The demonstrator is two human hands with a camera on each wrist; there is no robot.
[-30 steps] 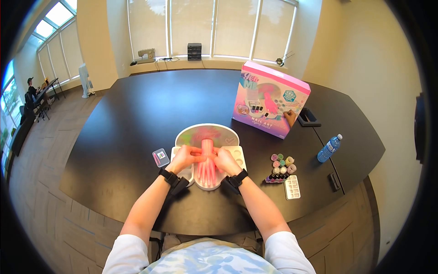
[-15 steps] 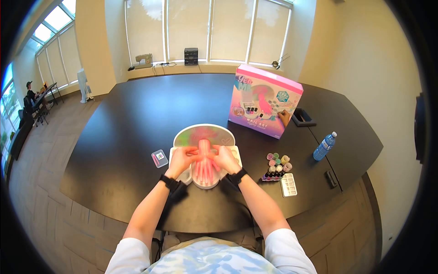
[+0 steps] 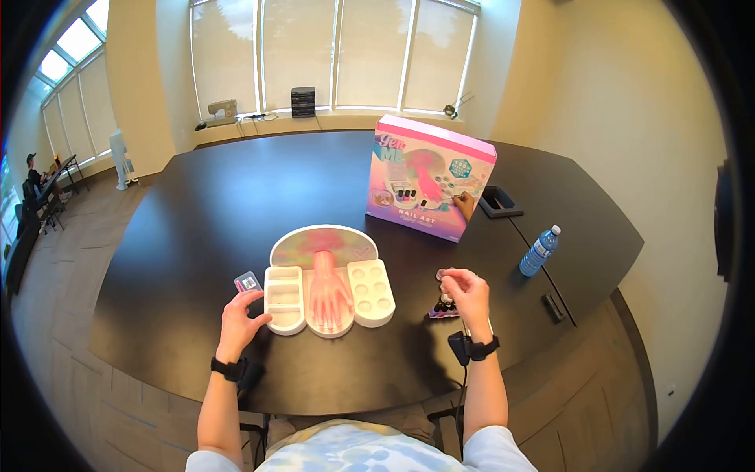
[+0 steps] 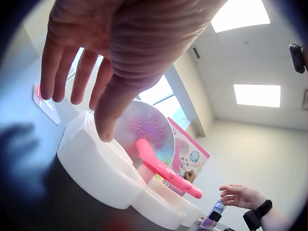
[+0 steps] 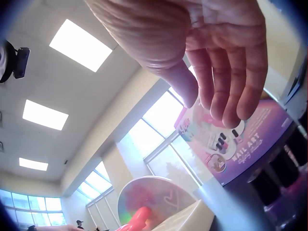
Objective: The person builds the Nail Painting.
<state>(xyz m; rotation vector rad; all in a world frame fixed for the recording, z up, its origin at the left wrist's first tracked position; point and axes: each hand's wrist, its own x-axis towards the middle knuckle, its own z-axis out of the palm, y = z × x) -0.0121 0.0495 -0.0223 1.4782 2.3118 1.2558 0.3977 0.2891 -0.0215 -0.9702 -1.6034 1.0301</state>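
Note:
A pink model hand (image 3: 329,291) lies palm down on a white nail station, between a tray with rectangular compartments (image 3: 289,328) and one with round wells (image 3: 370,293). Behind it stands a rounded, colourful backboard (image 3: 295,250). My left hand (image 3: 240,324) is at the compartment tray's left side, thumb over its rim in the left wrist view, holding nothing. A clear case (image 3: 247,281) lies just past its fingertips. My right hand (image 3: 470,300) hovers over the nail polish bottles (image 3: 442,310) and small pots (image 3: 440,274), fingers loosely bent and empty; it hides most of them.
A large nail art box (image 3: 432,181) stands upright behind the station. To the right are a water bottle (image 3: 540,252) and a dark table socket (image 3: 500,203). A person (image 3: 33,169) sits at a far table on the left.
Both hands have let go of the model hand's wrist and moved apart. The left went to the station's left side, the right across to the polish bottles. The head view has shifted right.

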